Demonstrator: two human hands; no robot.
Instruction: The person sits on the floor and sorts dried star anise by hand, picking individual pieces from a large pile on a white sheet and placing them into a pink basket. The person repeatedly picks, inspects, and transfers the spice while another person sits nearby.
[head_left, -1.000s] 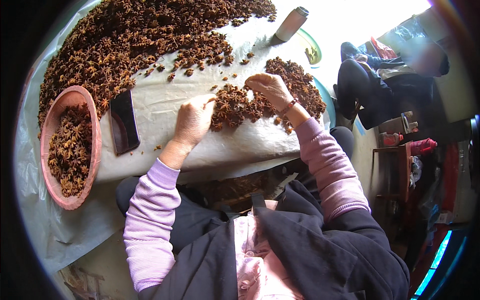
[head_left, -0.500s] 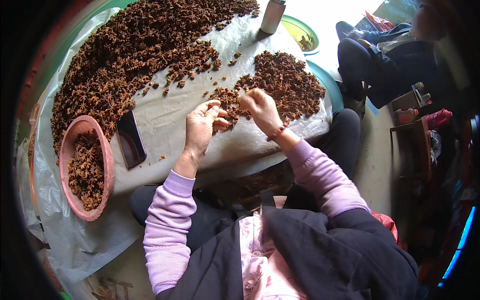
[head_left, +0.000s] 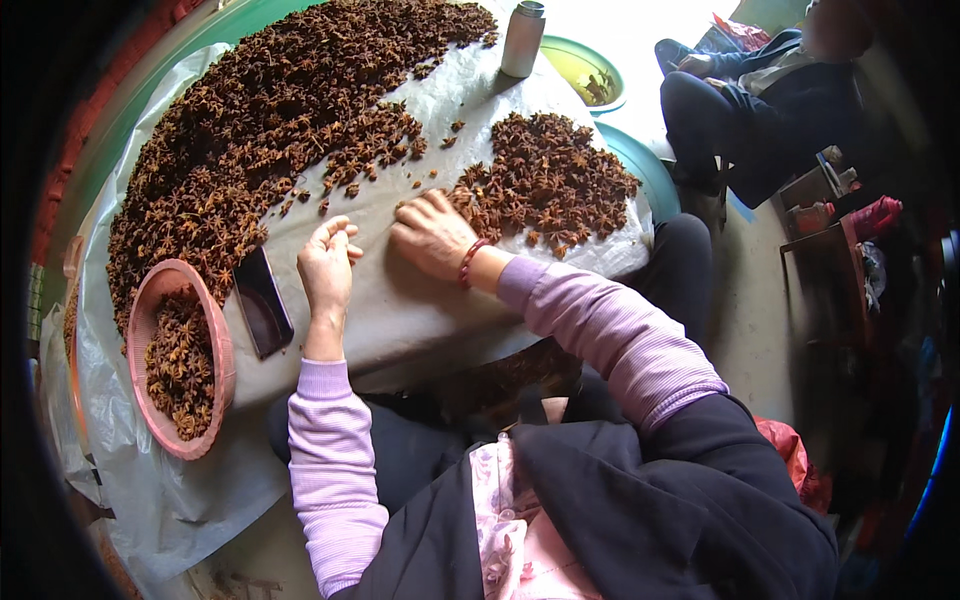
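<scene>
My left hand (head_left: 328, 265) is raised over the pale sheet, fingers curled in toward the thumb; whatever they may hold is hidden. Palm down, my right hand (head_left: 434, 235) rests on the sheet with its fingers bent and somewhat apart, its fingertips partly hidden. It lies at the left edge of a smaller pile of star anise (head_left: 560, 180). A far larger heap of star anise (head_left: 270, 110) covers the far left of the table. More star anise fills a pink plastic basket (head_left: 222, 375) at the near left.
A dark phone (head_left: 262, 305) lies between the basket and my left hand. At the back stand a metal bottle (head_left: 523, 40) and a green basin (head_left: 618, 85); a teal basin (head_left: 650, 170) is beside the smaller pile. Another person (head_left: 740, 120) sits at the far right.
Both hands have moved left and apart. The small cluster of star anise that lay between them no longer shows there. My right hand has come down flatter onto the sheet.
</scene>
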